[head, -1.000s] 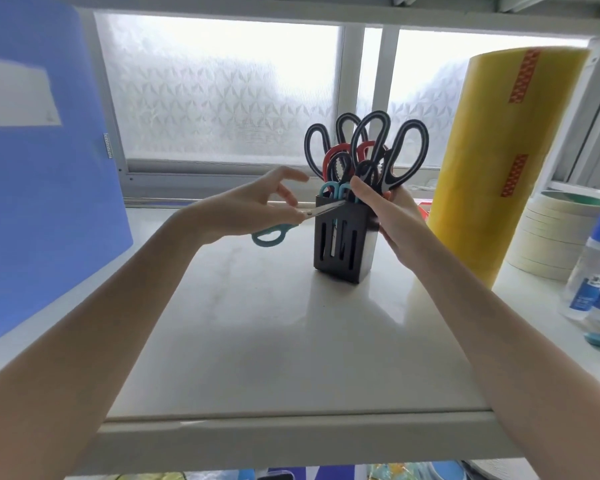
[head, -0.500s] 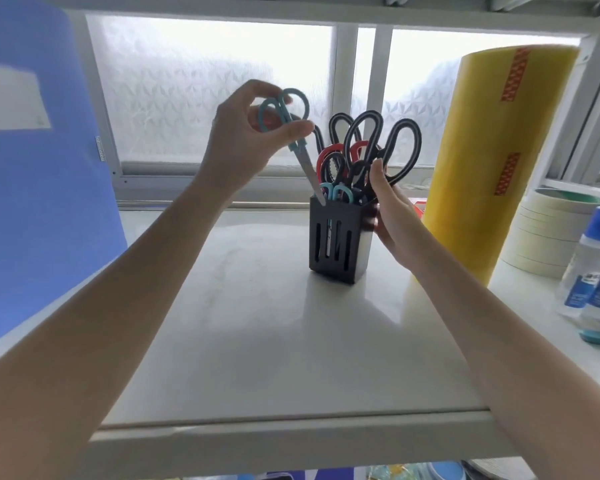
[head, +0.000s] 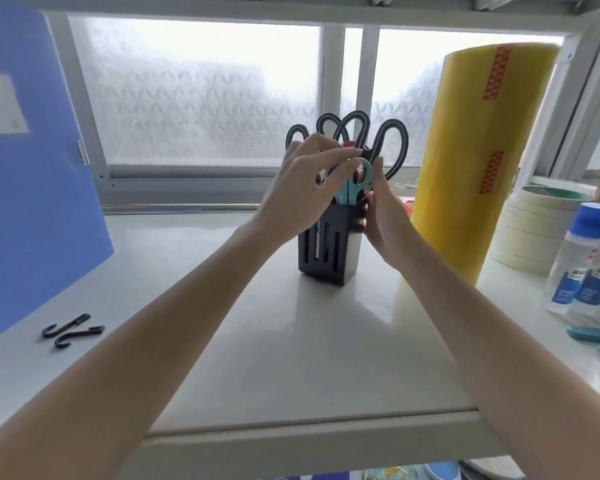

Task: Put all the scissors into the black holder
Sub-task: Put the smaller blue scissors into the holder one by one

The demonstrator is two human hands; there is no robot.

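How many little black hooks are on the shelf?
2. Both lie side by side on the shelf, at left beside the blue folder: the farther hook and the nearer hook. Others could hide behind the left arm.

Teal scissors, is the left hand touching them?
Touching. In the head view, the left hand has its fingers laid right across the handles of the teal scissors with no gap, and the blades are down in the black holder.

Glossy black plastic holder
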